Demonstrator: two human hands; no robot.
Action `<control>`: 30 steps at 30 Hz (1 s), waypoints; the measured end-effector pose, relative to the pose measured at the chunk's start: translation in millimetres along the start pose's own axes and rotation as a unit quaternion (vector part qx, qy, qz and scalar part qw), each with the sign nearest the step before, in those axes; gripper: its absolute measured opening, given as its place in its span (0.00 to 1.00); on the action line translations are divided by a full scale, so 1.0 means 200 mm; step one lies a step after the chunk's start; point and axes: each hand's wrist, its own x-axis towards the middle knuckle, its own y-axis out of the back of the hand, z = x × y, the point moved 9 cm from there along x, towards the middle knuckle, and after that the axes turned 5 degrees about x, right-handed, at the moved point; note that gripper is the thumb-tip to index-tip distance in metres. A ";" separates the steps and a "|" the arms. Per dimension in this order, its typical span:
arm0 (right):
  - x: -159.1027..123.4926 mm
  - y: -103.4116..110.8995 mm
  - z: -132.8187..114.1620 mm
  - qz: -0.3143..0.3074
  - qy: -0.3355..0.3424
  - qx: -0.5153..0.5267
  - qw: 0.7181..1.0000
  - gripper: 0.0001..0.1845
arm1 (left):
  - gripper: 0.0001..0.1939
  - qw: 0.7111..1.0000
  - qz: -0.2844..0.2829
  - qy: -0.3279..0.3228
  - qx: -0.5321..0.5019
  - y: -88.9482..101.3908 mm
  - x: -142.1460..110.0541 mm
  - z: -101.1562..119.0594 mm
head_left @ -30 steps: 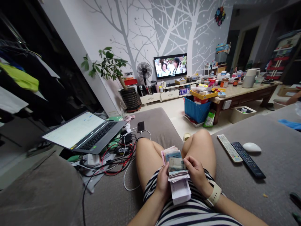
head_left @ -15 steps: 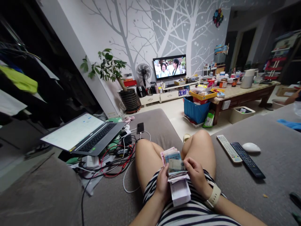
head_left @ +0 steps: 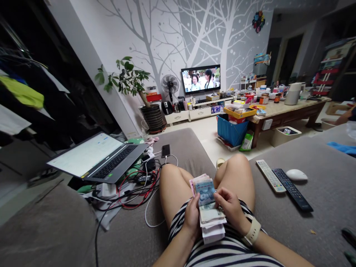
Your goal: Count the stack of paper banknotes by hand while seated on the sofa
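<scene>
Above my lap, my left hand (head_left: 192, 214) is closed around a fanned bundle of banknotes (head_left: 206, 196), thumb along the left edge. Pink and blue notes point away from me at the top. Folded down toward me hang a greenish note (head_left: 210, 213) and several paler ones. My right hand (head_left: 230, 208) has its fingers curled and pinched at the bundle's right edge, beside the blue note; the exact grip of the fingertips is partly hidden. A watch with a pale strap (head_left: 253, 230) sits on the right wrist.
To my left on the sofa are an open laptop (head_left: 111, 163), tangled cables (head_left: 139, 193) and a phone (head_left: 165, 150) on a white cord. Two remotes (head_left: 271, 176) and a white mouse (head_left: 296, 174) lie to my right. Beyond stand a blue bin (head_left: 232, 129) and a cluttered table (head_left: 278, 108).
The greenish note that stood over the blue one has been folded down toward me, uncovering the blue note. My right hand has shifted slightly left; my left hand stays in place.
</scene>
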 end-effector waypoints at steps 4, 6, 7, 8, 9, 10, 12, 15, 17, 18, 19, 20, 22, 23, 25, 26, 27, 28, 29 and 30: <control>0.02 0.04 0.03 0.042 -0.005 -0.046 0.998 0.18 | 0.16 1.000 0.011 0.006 0.009 -0.01 -0.01 0.01; 0.03 0.06 0.04 0.054 -0.005 -0.049 0.997 0.17 | 0.17 1.000 0.013 0.008 0.015 -0.01 -0.02 0.01; 0.03 0.06 0.04 0.057 -0.006 -0.046 0.997 0.17 | 0.17 1.000 0.013 0.008 0.016 -0.01 -0.03 0.02; 0.03 0.07 0.05 0.060 -0.007 -0.043 0.997 0.17 | 0.17 1.000 0.012 0.008 0.017 -0.02 -0.03 0.02; 0.03 0.07 0.05 0.063 -0.008 -0.041 0.997 0.17 | 0.17 1.000 0.011 0.008 0.016 -0.02 -0.03 0.02; 0.03 0.07 0.05 0.066 -0.008 -0.042 0.997 0.17 | 0.17 1.000 0.005 0.009 0.016 -0.02 -0.04 0.02; 0.03 0.08 0.06 0.067 -0.008 -0.049 0.997 0.18 | 0.17 1.000 -0.009 0.011 0.017 -0.04 -0.04 0.02; 0.03 0.07 0.06 0.057 -0.014 -0.059 0.997 0.18 | 0.17 1.000 -0.016 0.012 0.023 -0.05 -0.05 0.02; 0.03 0.07 0.07 0.054 -0.015 -0.058 0.997 0.18 | 0.18 1.000 -0.006 0.015 0.021 -0.05 -0.05 0.02; 0.03 0.07 0.06 0.055 -0.014 -0.056 0.997 0.19 | 0.18 1.000 0.001 0.015 0.020 -0.05 -0.05 0.03; 0.03 0.07 0.06 0.056 -0.012 -0.052 0.997 0.19 | 0.17 1.000 0.009 0.010 0.020 -0.04 -0.05 0.03; 0.03 0.07 0.05 0.056 -0.008 -0.047 0.997 0.19 | 0.16 1.000 0.017 0.002 0.022 -0.04 -0.05 0.04; 0.02 0.06 0.03 0.051 -0.002 -0.035 0.998 0.19 | 0.15 0.999 0.025 -0.016 0.026 -0.03 -0.04 0.06; 0.02 0.06 0.02 0.046 0.001 -0.028 0.999 0.19 | 0.14 0.999 0.024 -0.022 0.027 -0.03 -0.04 0.06; 0.02 0.04 0.00 0.035 0.006 -0.016 0.999 0.19 | 0.14 0.999 0.012 -0.027 0.028 -0.03 -0.03 0.06; 0.01 0.04 -0.01 0.031 0.008 -0.010 0.999 0.19 | 0.15 0.999 0.006 -0.028 0.029 -0.04 -0.03 0.06; 0.01 0.04 -0.01 0.028 0.010 -0.006 1.000 0.19 | 0.15 0.999 0.002 -0.027 0.030 -0.04 -0.03 0.06; 0.01 0.03 -0.02 0.025 0.012 -0.004 1.000 0.19 | 0.15 0.999 0.002 -0.027 0.031 -0.04 -0.02 0.06; 0.01 0.03 -0.02 0.023 0.014 -0.003 1.000 0.19 | 0.15 0.999 0.006 -0.027 0.034 -0.03 -0.02 0.06; 0.01 0.03 -0.03 0.021 0.015 -0.003 1.000 0.18 | 0.15 0.999 0.013 -0.027 0.037 -0.02 -0.02 0.06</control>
